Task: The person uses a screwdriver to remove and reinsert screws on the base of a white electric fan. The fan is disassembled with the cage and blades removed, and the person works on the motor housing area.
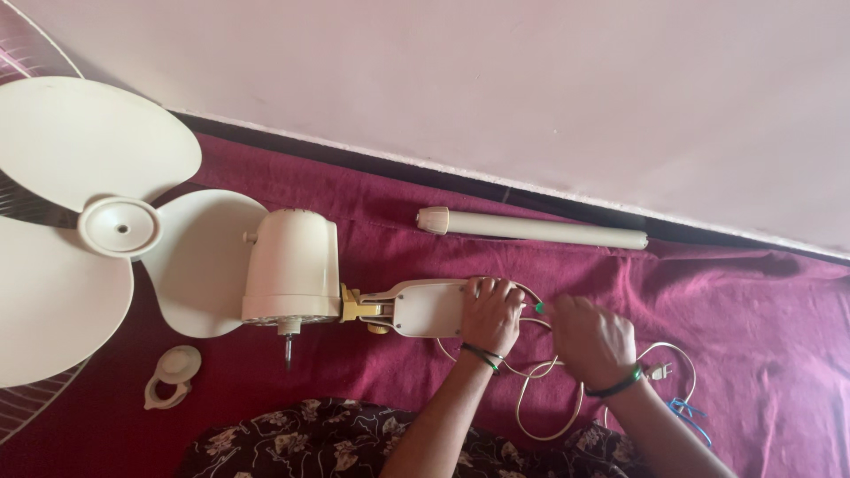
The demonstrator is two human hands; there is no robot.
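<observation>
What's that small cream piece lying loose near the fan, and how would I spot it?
Start at the big cream fan blades on the left of the maroon cloth. Just below the motor housing, near the floral fabric, lies the small cream plastic piece. Unlike the long cream tube by the wall, it is short and rounded, with a loop-shaped end, and neither hand touches it.
</observation>
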